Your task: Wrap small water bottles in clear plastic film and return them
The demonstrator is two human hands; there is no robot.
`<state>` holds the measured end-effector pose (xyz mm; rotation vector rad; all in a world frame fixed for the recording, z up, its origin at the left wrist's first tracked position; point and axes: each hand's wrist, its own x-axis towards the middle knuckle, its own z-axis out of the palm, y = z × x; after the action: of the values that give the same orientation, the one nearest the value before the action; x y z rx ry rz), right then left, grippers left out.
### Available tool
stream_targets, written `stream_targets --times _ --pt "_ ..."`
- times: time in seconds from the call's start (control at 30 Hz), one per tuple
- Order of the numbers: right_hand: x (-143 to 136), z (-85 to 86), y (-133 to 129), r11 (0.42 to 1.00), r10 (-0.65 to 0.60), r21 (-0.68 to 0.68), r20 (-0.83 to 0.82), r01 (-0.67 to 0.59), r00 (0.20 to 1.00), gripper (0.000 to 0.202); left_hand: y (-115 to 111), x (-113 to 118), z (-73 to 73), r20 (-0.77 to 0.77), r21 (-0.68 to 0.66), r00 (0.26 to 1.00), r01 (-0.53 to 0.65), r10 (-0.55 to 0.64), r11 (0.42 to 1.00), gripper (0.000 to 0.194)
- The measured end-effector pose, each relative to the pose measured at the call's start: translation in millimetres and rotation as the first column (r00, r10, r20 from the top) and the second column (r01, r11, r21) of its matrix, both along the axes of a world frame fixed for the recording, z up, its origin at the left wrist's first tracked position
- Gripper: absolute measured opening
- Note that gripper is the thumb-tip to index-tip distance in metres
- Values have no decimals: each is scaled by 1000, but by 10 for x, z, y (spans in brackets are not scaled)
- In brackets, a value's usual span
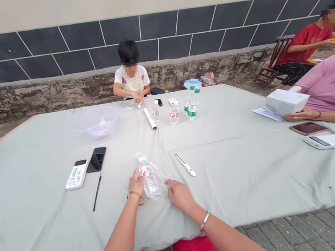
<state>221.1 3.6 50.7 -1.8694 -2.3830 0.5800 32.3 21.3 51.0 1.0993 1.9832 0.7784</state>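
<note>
A small clear plastic bottle (148,175) with a red and white label lies on the cloth before me, with thin clear plastic film (158,195) around it. My left hand (136,183) grips the bottle's left side through or along the film; exactly how the film runs under the fingers I cannot tell. On the other side, my right hand (180,194) pinches the film's right edge, fingers closed. A white utility knife (185,165) lies just beyond my right hand, touched by neither hand.
Left of my hands lie a white power bank (76,176), a black phone (96,159) and its strap. Farther back stand a translucent basin (99,125), a white roll (150,119) and several bottles (193,106). One person (131,76) works opposite; another holds a white box (287,101) at right.
</note>
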Motion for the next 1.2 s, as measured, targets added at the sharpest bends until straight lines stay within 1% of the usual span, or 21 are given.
stream_targets --times 0.07,0.17,0.23,0.33,0.43,0.53,0.63,0.73,0.77,0.87,0.93,1.0,1.03,1.1,1.17,1.2 --pt "-18 7 -18 1000 17 20 58 -19 998 49 -10 108 60 -76 -15 997 28 -29 999 62" --pt "-14 26 -12 999 54 -2 84 -54 995 49 -45 239 131 -246 -71 960 122 -136 990 80" --pt "18 46 14 997 69 -45 54 -66 996 48 -61 254 150 -314 -113 931 157 -185 981 80" --pt "76 72 55 993 80 -83 19 -79 997 50 -54 143 155 -311 -105 929 175 -199 979 73" --pt "105 85 73 994 72 -86 6 -72 997 51 -41 -84 169 -311 -74 934 163 -178 984 66" --pt "102 85 68 996 42 -78 -21 -43 999 51 -67 -338 201 -322 -35 932 166 -168 986 52" --pt "73 79 68 998 2 -69 -16 -3 1000 49 -128 -487 224 -323 -23 931 172 -170 985 47" --pt "19 83 117 997 -76 -13 5 76 997 37 -181 -443 235 -315 -36 932 177 -180 983 44" --pt "-3 88 150 995 -100 15 11 99 995 35 -191 -393 240 -321 -44 930 173 -177 984 48" --pt "-60 103 285 991 -120 69 60 116 991 43 -200 -234 266 -378 -55 915 127 -139 990 68" --pt "-79 101 371 991 -111 86 117 101 987 39 -196 -193 285 -399 -49 910 105 -116 993 67" --pt "-77 82 425 988 -112 127 155 92 982 30 -195 -243 290 -378 -35 920 99 -105 994 61" --pt "-68 66 436 983 -103 164 161 76 981 29 -198 -300 287 -365 -27 926 99 -102 995 57" --pt "-45 30 438 967 -28 254 161 -13 987 40 -210 -452 272 -349 -9 932 99 -96 995 51" --pt "-27 7 433 933 130 312 167 -177 977 46 -228 -605 251 -357 -2 930 92 -87 996 47" --pt "-23 9 437 914 214 311 172 -259 962 46 -236 -663 240 -361 -4 929 87 -83 996 46"
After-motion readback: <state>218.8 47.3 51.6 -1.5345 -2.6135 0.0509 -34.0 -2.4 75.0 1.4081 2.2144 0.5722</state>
